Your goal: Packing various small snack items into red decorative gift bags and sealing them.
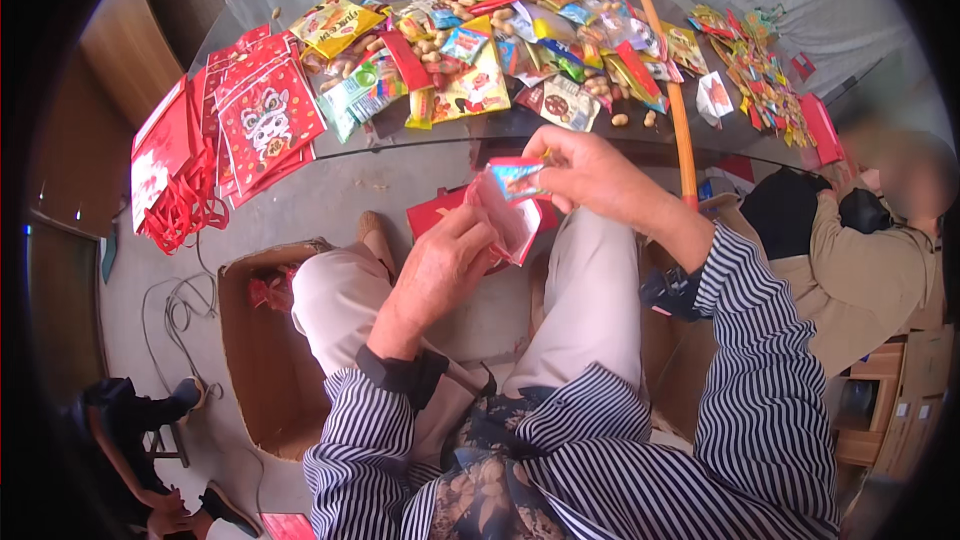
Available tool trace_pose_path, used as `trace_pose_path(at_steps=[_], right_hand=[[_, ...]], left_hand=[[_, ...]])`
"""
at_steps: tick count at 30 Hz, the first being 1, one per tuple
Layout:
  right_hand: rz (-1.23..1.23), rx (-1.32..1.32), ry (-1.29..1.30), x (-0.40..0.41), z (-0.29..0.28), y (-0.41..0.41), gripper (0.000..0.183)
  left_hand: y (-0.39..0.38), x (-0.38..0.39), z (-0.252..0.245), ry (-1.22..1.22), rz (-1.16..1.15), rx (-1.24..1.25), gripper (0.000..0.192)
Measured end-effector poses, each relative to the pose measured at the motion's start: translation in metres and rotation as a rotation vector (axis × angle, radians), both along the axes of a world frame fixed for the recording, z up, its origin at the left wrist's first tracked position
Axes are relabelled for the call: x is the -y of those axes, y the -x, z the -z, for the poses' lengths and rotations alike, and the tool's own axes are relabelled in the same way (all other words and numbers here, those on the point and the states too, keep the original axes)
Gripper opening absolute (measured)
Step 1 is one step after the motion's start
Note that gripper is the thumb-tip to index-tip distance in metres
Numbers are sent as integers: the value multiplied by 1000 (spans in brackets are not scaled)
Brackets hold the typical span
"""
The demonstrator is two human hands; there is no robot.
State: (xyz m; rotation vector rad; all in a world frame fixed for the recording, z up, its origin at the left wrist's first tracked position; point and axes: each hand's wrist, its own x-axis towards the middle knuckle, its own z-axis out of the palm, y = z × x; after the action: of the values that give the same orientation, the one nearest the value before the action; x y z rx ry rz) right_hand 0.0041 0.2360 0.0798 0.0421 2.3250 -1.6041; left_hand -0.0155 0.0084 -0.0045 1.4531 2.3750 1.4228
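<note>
My left hand (439,274) grips the side of a small red paper bag (525,225), whose pale inside shows at the open mouth. In my right hand (596,172) is a blue snack packet (511,178), pinched between thumb and fingers at the bag's mouth. The bag is above my lap, just short of the glass table's (360,154) near edge. Beyond my hands, a heap of wrapped snacks (472,86) and loose peanuts (619,120) covers the middle of the tabletop. Flat red printed bags (266,120) lie stacked on the left.
Red bags (161,135) with ribbon handles (184,202) overhang the table's left edge. A wooden stick (679,127) lies right of the heap, before many small sweets (765,90). A cardboard box (262,390) stands by my left leg. People sit at right (870,262) and lower left (142,457).
</note>
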Motion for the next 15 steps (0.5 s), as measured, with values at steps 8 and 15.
trace_pose_path(at_steps=[8, 15], right_hand=[[-58, -375, -325, 22, 34, -18, 36], [-77, -530, -382, 23, 32, -26, 37]], left_hand=[[-6, -1, 5, -28, -26, -22, 20], [-7, 2, 7, -46, -48, -53, 19]])
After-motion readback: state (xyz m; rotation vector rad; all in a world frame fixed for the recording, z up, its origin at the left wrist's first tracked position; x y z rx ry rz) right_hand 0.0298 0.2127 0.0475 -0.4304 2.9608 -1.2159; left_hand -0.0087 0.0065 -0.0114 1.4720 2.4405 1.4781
